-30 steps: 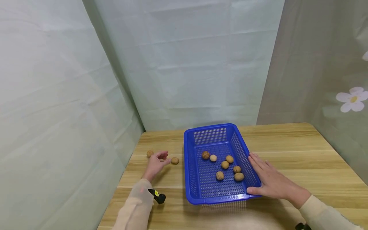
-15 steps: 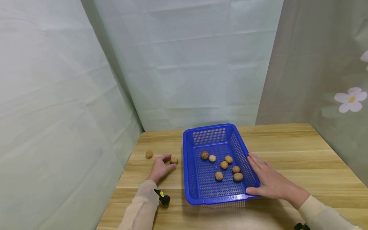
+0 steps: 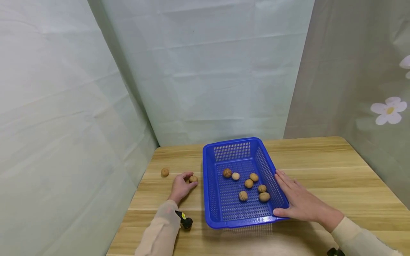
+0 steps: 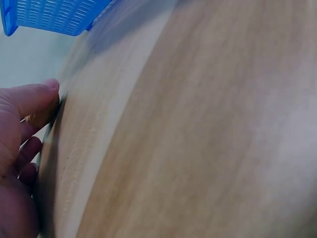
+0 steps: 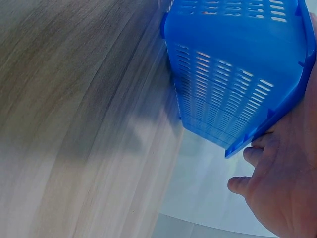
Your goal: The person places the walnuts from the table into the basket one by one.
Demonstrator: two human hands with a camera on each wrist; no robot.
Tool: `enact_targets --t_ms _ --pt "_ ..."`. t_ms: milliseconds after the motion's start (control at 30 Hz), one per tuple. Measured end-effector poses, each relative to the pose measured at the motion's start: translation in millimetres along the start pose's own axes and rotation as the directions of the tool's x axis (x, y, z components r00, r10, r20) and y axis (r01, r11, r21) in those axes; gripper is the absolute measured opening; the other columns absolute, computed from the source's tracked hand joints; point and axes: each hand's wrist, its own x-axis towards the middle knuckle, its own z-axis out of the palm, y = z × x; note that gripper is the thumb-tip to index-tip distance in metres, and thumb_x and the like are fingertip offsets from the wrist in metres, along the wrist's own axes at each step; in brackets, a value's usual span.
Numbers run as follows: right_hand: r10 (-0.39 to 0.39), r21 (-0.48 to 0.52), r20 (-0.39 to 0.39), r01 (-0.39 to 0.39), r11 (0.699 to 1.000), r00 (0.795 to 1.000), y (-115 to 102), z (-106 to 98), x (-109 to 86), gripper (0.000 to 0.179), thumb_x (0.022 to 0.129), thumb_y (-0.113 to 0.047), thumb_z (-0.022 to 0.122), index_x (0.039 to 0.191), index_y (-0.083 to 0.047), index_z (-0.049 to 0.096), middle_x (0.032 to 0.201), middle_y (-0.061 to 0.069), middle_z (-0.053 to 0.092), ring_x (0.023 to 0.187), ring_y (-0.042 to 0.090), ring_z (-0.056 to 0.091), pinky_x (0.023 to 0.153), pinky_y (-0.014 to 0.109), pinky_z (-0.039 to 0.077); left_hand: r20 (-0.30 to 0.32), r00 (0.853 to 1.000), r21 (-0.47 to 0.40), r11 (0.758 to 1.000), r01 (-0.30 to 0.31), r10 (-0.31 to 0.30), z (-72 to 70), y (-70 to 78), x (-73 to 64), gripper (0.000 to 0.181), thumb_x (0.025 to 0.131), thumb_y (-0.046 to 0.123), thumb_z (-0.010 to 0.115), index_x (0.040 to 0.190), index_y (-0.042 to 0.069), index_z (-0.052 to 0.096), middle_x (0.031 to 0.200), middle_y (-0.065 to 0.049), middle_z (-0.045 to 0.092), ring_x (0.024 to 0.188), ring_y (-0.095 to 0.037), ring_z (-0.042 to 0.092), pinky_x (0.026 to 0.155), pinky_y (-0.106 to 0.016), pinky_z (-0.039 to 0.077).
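Observation:
On the table left of the basket, my left hand (image 3: 181,187) has thumb and fingers around a walnut (image 3: 193,179), pinching it at the tabletop. The left wrist view shows that walnut (image 4: 43,115) partly hidden behind the thumb. A second walnut (image 3: 164,172) lies farther left, apart from the hand. My right hand (image 3: 299,201) rests at the near right corner of a blue plastic basket (image 3: 237,224), its fingers fairly straight along the outer side and its thumb on the rim. Inside the basket lie several walnuts (image 3: 243,196) and a paler, smaller nut (image 3: 235,176).
The wooden table (image 3: 336,177) reaches back to a pale cloth curtain (image 3: 217,89). Another cloth (image 3: 64,142) hangs along the left edge. A black wrist camera (image 3: 185,222) sits on the left sleeve.
My left hand has moved right to the nearer walnut, and its thumb and fingers have come together on it. The right hand keeps its place on the basket.

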Motion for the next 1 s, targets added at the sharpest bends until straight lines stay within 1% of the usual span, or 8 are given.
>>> enact_targets --t_ms 100,200,300,400,533,667,867,1000 --pt "0.0 0.006 0.001 0.0 1.0 1.0 -1 0 0.3 0.111 0.075 -0.055 0.074 0.152 0.002 0.017 0.158 0.02 0.013 0.142 0.041 0.018 0.102 0.069 0.024 -0.014 1.0 -0.026 1.0 0.016 -0.016 -1.6 1.3 -2.7 0.045 0.074 0.009 0.084 0.115 -0.001 0.067 0.112 -0.011 0.067 0.111 -0.026 0.058 0.101 -0.041 0.041" --pt "0.0 0.009 0.001 0.0 1.0 1.0 -1 0 0.5 0.111 0.075 -0.055 0.074 0.152 0.002 0.017 0.158 0.019 0.013 0.142 0.041 0.018 0.102 0.069 0.024 -0.016 1.0 -0.057 0.998 0.024 -0.025 -5.0 5.3 -5.2 0.044 0.075 0.008 0.082 0.116 -0.001 0.067 0.108 -0.01 0.067 0.103 -0.024 0.06 0.091 -0.036 0.047" --pt "0.002 0.013 0.001 -0.002 1.0 1.0 -1 0 0.4 0.112 0.075 -0.055 0.074 0.152 0.002 0.016 0.159 0.018 0.012 0.142 0.041 0.018 0.102 0.069 0.024 -0.007 1.0 -0.107 0.994 0.021 -0.022 -10.4 17.0 -7.0 0.044 0.076 0.007 0.081 0.116 -0.001 0.067 0.104 -0.009 0.068 0.095 -0.021 0.061 0.082 -0.029 0.05" --pt "-0.001 0.015 -0.002 0.001 1.0 1.0 -1 0 0.0 0.112 0.075 -0.054 0.074 0.152 0.002 0.015 0.159 0.018 0.011 0.142 0.041 0.018 0.102 0.069 0.024 -0.006 1.0 -0.147 0.989 -0.017 0.016 -16.9 34.4 -8.6 0.042 0.077 0.006 0.08 0.116 -0.001 0.067 0.104 -0.009 0.069 0.095 -0.021 0.062 0.082 -0.03 0.052" --pt "-0.003 0.024 -0.006 0.004 1.0 1.0 0 -1 -0.8 0.112 0.076 -0.054 0.074 0.152 0.002 0.016 0.158 0.018 0.011 0.141 0.042 0.019 0.102 0.069 0.025 0.0 0.994 -0.151 0.983 -0.107 0.108 -24.0 59.6 -9.2 0.04 0.077 0.009 0.081 0.116 0.005 0.069 0.105 -0.007 0.07 0.095 -0.022 0.064 0.087 -0.044 0.051" --pt "-0.001 0.027 -0.01 0.001 1.0 1.0 1 -1 -1.1 0.112 0.075 -0.055 0.074 0.152 0.002 0.016 0.159 0.018 0.011 0.141 0.042 0.019 0.102 0.069 0.024 0.051 0.98 -0.168 0.969 -0.18 0.191 -27.9 86.1 -9.3 0.042 0.079 0.011 0.08 0.119 0.006 0.068 0.107 -0.008 0.069 0.096 -0.023 0.065 0.086 -0.05 0.05" --pt "-0.006 0.029 -0.016 0.006 1.0 1.0 1 0 -0.8 0.112 0.075 -0.055 0.074 0.152 0.002 0.015 0.158 0.019 0.013 0.14 0.043 0.021 0.101 0.07 0.024 0.166 0.96 -0.263 0.949 -0.175 0.224 -26.7 123.8 -15.2 0.047 0.082 0.008 0.076 0.127 0.002 0.062 0.117 -0.013 0.066 0.102 -0.024 0.064 0.087 -0.044 0.051" --pt "-0.011 0.031 -0.019 0.012 0.999 1.0 2 1 -0.8 0.112 0.075 -0.055 0.074 0.152 0.002 0.016 0.158 0.019 0.013 0.14 0.043 0.021 0.101 0.07 0.025 0.209 0.943 -0.267 0.943 -0.199 0.258 -21.7 144.8 -19.5 0.046 0.083 0.009 0.076 0.126 0.004 0.063 0.116 -0.011 0.066 0.102 -0.023 0.064 0.088 -0.045 0.051"
